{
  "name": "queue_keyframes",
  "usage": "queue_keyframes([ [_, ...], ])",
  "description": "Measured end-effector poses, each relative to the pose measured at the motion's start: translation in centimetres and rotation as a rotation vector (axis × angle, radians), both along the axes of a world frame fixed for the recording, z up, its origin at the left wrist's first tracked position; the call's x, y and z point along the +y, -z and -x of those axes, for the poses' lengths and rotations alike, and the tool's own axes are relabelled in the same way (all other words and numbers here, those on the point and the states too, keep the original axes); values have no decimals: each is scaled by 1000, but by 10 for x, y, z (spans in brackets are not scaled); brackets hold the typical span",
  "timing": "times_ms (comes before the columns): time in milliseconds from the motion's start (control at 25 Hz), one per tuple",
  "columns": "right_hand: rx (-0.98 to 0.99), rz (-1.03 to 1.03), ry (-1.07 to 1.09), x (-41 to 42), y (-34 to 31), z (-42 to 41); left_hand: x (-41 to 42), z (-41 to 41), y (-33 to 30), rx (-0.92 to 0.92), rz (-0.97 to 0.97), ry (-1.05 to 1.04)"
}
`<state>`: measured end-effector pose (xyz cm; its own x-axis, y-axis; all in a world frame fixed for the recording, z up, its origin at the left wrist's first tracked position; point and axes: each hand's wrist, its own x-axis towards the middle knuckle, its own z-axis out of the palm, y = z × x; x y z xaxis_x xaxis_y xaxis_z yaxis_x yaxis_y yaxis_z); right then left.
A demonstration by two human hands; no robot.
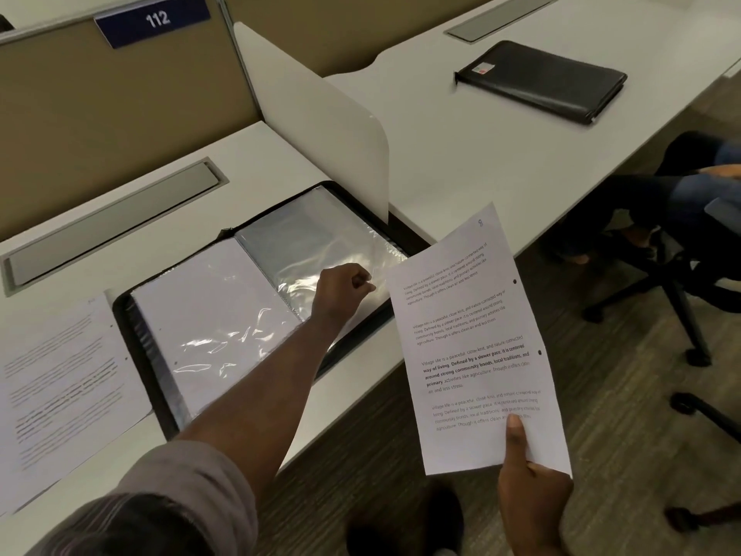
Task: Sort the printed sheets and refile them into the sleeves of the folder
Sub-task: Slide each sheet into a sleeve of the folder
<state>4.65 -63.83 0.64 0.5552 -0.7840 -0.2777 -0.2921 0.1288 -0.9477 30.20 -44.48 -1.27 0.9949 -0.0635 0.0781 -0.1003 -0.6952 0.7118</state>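
Observation:
An open black folder (132,315) lies on the white desk, its clear sleeves spread flat. The left-hand sleeve (216,327) holds a white sheet; the right-hand sleeve (316,242) looks empty and shiny. My left hand (347,288) reaches across the folder and pinches the outer edge of the right-hand sleeve. My right hand (529,499) holds a printed sheet (473,339) by its bottom edge, off the desk's front edge to the right; a handwritten 8 marks its top corner. More printed sheets (60,391) lie on the desk left of the folder.
A white divider panel (320,110) stands behind the folder's right side. A closed black zip folder (545,80) lies on the neighbouring desk at the back right. Another person's legs and an office chair (689,242) are at the right. Grey cable flaps sit in both desks.

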Motion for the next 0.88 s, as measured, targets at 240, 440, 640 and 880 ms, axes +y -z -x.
queue_keyframes([
  [240,20,88,-34,12,16,15,-5,2,5,21,-61,38],
  [440,44,83,-59,23,21,15,-3,4,8,11,-72,20],
  [640,30,66,-115,36,14,8,2,8,3,3,-48,-18],
  [880,69,-53,-184,55,15,7,1,14,-3,-33,-38,6],
])
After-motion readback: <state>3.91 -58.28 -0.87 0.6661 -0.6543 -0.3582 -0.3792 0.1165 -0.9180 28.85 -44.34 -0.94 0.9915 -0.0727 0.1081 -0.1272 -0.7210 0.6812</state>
